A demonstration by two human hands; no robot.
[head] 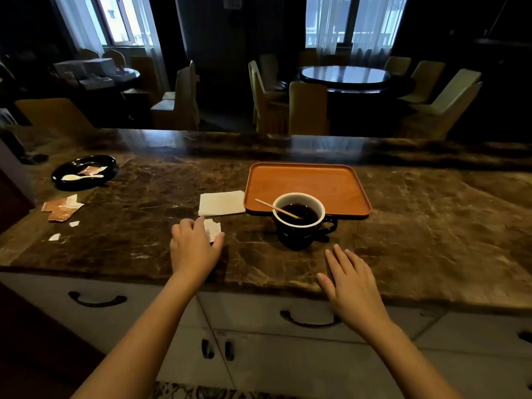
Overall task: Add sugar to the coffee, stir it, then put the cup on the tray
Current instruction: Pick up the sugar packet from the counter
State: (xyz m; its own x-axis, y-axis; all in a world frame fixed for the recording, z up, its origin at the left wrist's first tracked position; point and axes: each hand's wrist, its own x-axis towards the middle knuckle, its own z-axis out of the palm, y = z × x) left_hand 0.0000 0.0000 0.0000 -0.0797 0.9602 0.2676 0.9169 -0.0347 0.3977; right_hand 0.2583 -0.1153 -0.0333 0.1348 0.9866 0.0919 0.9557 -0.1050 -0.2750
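A dark cup [302, 234] with a white inside holds black coffee and stands on the marble counter, just in front of the orange tray [311, 180]. A thin wooden stirrer [276, 208] leans in the cup, its end sticking out to the left. My left hand [194, 246] rests on the counter left of the cup, fingers curled on a small torn white sugar packet [213, 230]. My right hand [349, 276] lies flat and open on the counter, just in front and to the right of the cup, touching nothing.
A folded white napkin [221, 203] lies left of the tray. A black dish [85, 171] with a white spoon and packets sits at the far left, with torn packet scraps [60, 208] near it. White drawers run under the counter edge.
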